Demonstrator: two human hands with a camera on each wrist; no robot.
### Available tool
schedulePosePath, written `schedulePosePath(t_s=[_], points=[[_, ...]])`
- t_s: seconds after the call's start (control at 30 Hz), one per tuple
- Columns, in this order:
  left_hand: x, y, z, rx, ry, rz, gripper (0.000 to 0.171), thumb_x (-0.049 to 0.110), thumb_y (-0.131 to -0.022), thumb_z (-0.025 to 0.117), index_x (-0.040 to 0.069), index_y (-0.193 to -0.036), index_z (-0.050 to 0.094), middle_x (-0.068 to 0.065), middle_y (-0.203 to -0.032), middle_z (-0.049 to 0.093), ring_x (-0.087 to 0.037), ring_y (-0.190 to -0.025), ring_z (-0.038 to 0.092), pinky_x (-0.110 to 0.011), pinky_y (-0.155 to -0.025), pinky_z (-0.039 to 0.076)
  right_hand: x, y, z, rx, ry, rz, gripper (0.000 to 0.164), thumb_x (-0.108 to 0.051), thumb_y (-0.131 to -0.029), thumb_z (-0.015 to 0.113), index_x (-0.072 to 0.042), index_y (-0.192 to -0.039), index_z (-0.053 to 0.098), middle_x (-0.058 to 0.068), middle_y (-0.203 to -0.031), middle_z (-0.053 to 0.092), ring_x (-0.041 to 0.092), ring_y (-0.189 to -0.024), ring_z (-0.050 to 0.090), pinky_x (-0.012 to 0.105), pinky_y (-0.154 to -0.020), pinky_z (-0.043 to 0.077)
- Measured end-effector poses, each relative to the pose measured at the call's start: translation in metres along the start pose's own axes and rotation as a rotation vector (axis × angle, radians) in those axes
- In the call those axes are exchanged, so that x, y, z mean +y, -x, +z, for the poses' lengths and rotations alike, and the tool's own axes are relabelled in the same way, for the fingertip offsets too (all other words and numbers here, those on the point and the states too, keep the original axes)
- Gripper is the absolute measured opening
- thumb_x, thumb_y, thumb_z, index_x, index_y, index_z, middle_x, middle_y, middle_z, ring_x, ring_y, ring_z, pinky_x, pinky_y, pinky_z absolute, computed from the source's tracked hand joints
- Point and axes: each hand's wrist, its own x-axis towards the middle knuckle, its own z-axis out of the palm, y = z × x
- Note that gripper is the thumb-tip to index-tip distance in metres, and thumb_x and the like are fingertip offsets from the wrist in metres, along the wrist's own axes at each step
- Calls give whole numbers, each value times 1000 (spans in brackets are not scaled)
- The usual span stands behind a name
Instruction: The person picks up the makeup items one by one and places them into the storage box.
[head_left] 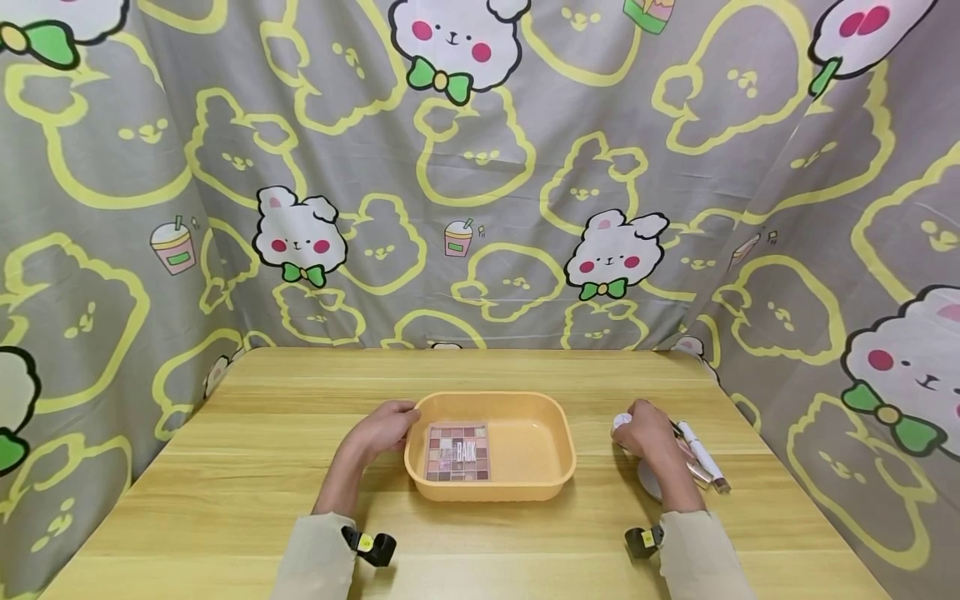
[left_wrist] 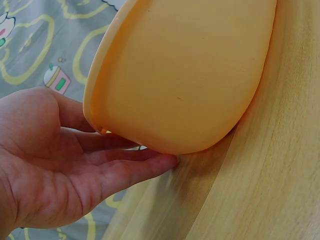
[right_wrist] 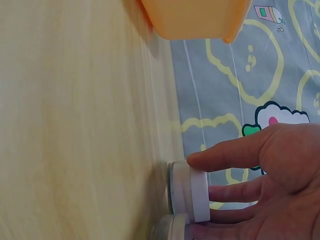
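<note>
Only the right wrist view is clearly showing a second jar [right_wrist: 176,229] sitting just beside the white jar [right_wrist: 192,192]; only the head view is showing the palette [head_left: 457,453] lying in the tray [head_left: 491,492]. The right hand [head_left: 648,429] is pinching the white jar, thumb and fingers spanning its width. The left hand [head_left: 382,427] is gripping the tray's left end, fingers slightly bent. The tray is resting on a wooden table [head_left: 225,508]; beyond, a patterned curtain [head_left: 375,300] is hanging.

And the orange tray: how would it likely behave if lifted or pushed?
The tray is probably stiff: its walls keep their shape where the left hand holds it. Its thin rim suggests it is fairly light. The palette lies flat towards its left end, so an uneven lift might make that slide.
</note>
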Motion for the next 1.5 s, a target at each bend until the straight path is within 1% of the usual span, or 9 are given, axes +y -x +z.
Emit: schedulePosePath(t_s=[0.13,0.27,0.4,0.63,0.9,1.13,1.27,1.37,1.5], points=[[0,0,1,4,2,0,52,17,-108,38,-13,-150,36,-25,-135,59,-29,-117,63,-43,-92,58,-2,3,-2,12,-18,8,55,-14,-78,67,18,-120,52,37,-113,60,47,-102,58,55,-90,49],[0,0,1,4,-1,0,52,17,-108,38,-12,-151,35,-24,-135,59,-26,-116,62,-42,-92,58,-5,4,-4,25,-27,9,55,-14,-77,64,17,-120,53,37,-114,59,46,-102,57,56,-90,49],[0,0,0,-5,-1,4,53,17,-108,38,-13,-151,35,-24,-134,59,-26,-115,63,-42,-91,58,-6,4,-6,38,-30,6,54,-15,-77,65,17,-119,54,35,-111,60,44,-99,57,55,-89,48],[0,0,0,-8,3,2,52,17,-108,38,-13,-151,34,-27,-138,57,-32,-122,62,-43,-92,58,-9,4,-7,65,-41,5,53,-18,-79,65,15,-119,54,33,-110,60,44,-98,56,54,-88,47],[0,0,-1,-16,-3,8,51,17,-108,37,-13,-151,36,-23,-129,62,-25,-109,65,-38,-85,59,-15,7,-8,100,-78,-16,56,-21,-80,66,12,-123,53,32,-113,59,42,-99,55,51,-84,47],[-1,0,-2,-7,4,4,51,16,-108,38,-13,-151,36,-22,-126,63,-23,-106,65,-38,-84,59,-24,10,-12,120,-92,-58,61,-21,-83,67,14,-131,52,36,-123,59,47,-110,56,56,-91,48],[-1,0,-1,-11,0,8,51,17,-108,38,-12,-151,36,-21,-121,64,-21,-101,64,-35,-81,58,-28,10,-12,137,-87,-70,62,-21,-83,69,13,-132,54,36,-125,60,49,-112,57,57,-94,47],[-1,0,-1,-17,-5,13,52,17,-108,38,-12,-151,36,-21,-120,64,-21,-100,64,-35,-79,58,-31,11,-12,154,-98,-76,61,-21,-82,70,12,-131,56,35,-124,61,48,-112,58,57,-94,47],[-1,0,-1,-16,-4,9,51,17,-108,38,-12,-151,36,-21,-125,63,-23,-105,64,-37,-83,59,-34,12,-10,173,-117,-84,60,-21,-82,71,11,-131,58,34,-124,63,46,-109,60,55,-92,49]])
